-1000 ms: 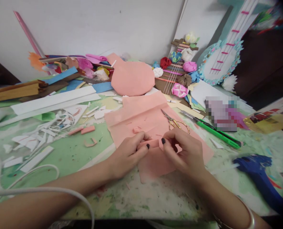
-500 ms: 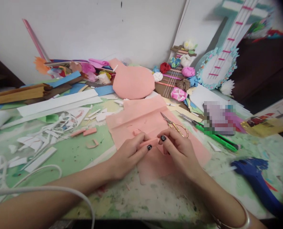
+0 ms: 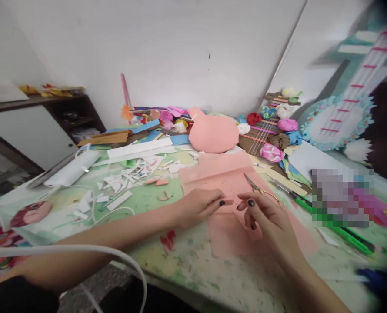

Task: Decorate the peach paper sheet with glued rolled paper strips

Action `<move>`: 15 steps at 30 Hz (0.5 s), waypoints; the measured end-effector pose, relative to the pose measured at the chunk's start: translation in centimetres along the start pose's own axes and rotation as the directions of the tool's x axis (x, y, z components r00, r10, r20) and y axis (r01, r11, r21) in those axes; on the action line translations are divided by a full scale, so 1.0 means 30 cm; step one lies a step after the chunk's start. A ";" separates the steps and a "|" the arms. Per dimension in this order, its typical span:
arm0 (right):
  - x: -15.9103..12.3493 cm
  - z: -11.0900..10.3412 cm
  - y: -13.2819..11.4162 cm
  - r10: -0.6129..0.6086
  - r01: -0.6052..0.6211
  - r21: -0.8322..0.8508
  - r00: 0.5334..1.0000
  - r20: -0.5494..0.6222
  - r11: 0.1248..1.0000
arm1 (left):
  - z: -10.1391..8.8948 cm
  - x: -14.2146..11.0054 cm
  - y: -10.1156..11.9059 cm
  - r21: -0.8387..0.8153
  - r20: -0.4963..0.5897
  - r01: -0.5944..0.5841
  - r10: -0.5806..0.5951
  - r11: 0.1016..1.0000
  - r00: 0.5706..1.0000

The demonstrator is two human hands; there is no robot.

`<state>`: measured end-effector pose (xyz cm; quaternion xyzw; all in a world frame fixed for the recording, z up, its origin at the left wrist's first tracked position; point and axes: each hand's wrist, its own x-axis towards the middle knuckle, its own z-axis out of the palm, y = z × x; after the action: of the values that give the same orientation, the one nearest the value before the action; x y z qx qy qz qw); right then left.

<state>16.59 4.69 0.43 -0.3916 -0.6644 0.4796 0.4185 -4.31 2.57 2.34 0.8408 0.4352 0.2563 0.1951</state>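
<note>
My left hand [image 3: 198, 208] is closed on a small pink paper-covered piece [image 3: 228, 202], whose end sticks out past the thumb. Just to its right is my right hand [image 3: 271, 219], its fingers loosely curled and apart, touching nothing I can make out. A narrow pink paper strip [image 3: 243, 218] shows beneath the right fingers; whether they touch it is unclear. Both hands are over a creased sheet of pink paper [image 3: 218, 174] on the table. Gold-handled scissors [image 3: 254, 183] lie on the sheet, beyond the right hand.
A green utility knife [image 3: 337, 228] lies to the right, beside a blurred-out object. Behind the sheet rests a pink rounded shape with a neck [image 3: 215, 132]. White scraps [image 3: 131, 174] cover the left side. A white cable [image 3: 82, 252] crosses my left forearm. A teal paper instrument [image 3: 340, 113] leans at right.
My right hand has come away from the pink piece and its fingers have parted. The left hand still holds the piece. The view has swung left, bringing a cabinet into sight.
</note>
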 end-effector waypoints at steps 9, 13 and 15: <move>0.000 0.001 -0.006 -0.023 0.019 -0.046 0.997 -0.080 0.999 | -0.251 -0.200 -0.272 0.426 -0.225 0.232 -0.146 0.875 0.963; 0.002 0.004 -0.004 -0.012 0.006 -0.092 0.998 -0.061 0.996 | -0.277 -0.286 -0.328 0.371 -0.248 0.338 -0.259 0.865 0.934; 0.001 0.004 -0.003 -0.010 0.005 -0.113 0.999 -0.043 0.994 | -0.298 -0.325 -0.330 0.346 -0.320 0.392 -0.285 0.853 0.903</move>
<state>16.44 4.67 0.51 -0.4226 -0.6826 0.4311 0.4119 -20.71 0.80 1.45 0.7315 0.6422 0.2291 0.0024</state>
